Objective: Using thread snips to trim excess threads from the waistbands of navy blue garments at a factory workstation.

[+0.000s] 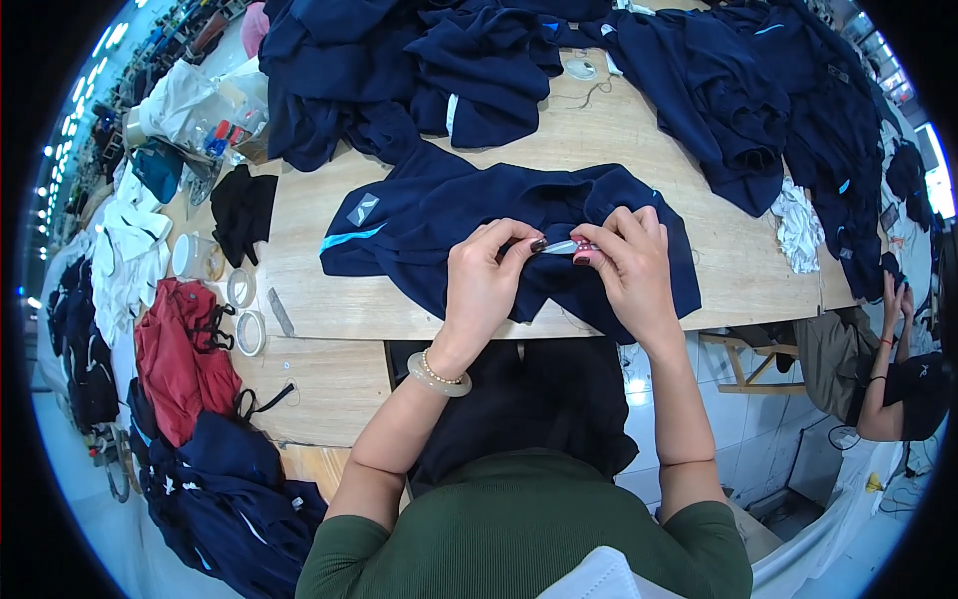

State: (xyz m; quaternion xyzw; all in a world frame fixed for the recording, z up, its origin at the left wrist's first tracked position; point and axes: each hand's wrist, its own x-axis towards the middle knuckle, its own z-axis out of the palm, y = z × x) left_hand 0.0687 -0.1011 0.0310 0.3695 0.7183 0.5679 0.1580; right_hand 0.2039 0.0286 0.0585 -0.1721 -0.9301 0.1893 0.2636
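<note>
A dark navy garment [439,215] with a light blue stripe and a grey patch lies spread on the wooden table [319,309] in front of me. My left hand [484,280] pinches a fold of its fabric near the front edge. My right hand [629,265] grips a small clear, slim tool [564,247] with a red end, its tip pointing at the fabric held by the left fingers. A pale bracelet sits on my left wrist.
Piles of navy garments [449,60] cover the far and right side of the table. A red garment [180,354], tape rolls [247,331] and a black cloth [242,210] lie at left. Another person [893,384] sits at lower right.
</note>
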